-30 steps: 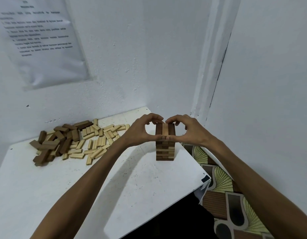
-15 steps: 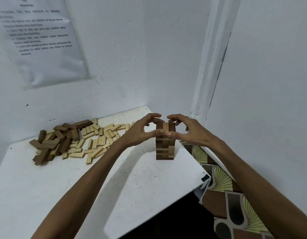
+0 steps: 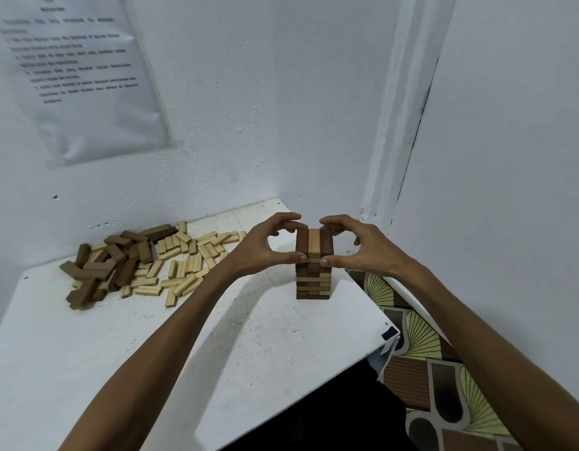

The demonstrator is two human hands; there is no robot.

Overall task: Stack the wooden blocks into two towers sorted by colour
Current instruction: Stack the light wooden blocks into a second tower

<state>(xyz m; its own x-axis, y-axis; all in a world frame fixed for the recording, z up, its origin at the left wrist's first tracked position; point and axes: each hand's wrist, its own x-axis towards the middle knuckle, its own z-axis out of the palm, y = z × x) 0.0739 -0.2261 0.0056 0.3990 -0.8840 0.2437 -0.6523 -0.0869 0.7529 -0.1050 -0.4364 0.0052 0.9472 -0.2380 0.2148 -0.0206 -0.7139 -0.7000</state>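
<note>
At frame centre, the left hand (image 3: 260,247) and right hand (image 3: 366,250) both pinch the top layer of the block tower (image 3: 313,283) on the table (image 3: 119,353); loose blocks (image 3: 171,265) lie at centre left.

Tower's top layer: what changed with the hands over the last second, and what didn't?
Both the left hand and right hand still pinch the top layer front to back. Half a second ago the thumbs had slid inward toward its light middle block; now they are back at the dark outer blocks' ends. Nothing taken or released. The tower, loose block pile and table are unchanged.
</note>
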